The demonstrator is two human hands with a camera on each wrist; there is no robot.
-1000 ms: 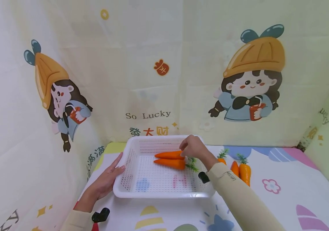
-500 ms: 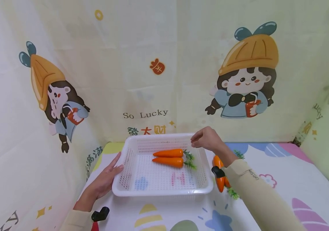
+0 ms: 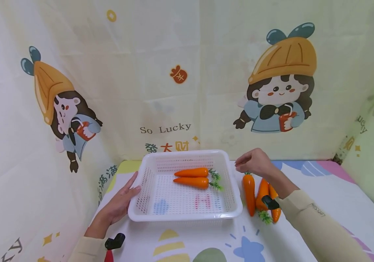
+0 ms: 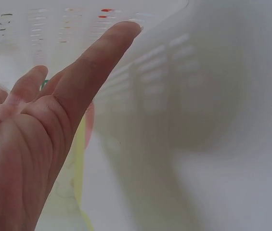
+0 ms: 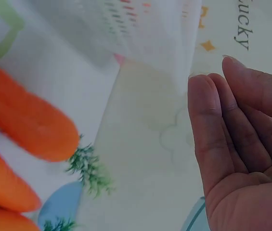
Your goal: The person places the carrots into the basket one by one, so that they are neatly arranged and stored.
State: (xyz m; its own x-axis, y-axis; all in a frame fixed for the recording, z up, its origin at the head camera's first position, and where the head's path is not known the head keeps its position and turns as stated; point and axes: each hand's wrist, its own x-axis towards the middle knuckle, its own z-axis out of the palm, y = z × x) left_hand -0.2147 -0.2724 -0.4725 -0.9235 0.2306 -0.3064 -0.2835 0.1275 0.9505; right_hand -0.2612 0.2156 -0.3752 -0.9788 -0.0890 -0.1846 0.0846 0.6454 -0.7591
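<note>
Printed cloth (image 3: 141,240) spreads under a white basket (image 3: 187,218), whose left rim the person's left hand (image 3: 121,202) touches with straight fingers; two orange carrots (image 3: 191,182) lie side by side inside it, three more carrots (image 3: 248,194) rest just right of it, and near their far ends hangs the right hand (image 3: 255,162), fingers loosely bent, thumb apart, before a cartoon-printed backdrop (image 3: 213,91)

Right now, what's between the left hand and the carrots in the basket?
The head view shows the basket's left wall, then bare mesh floor up to the carrot tips.
</note>
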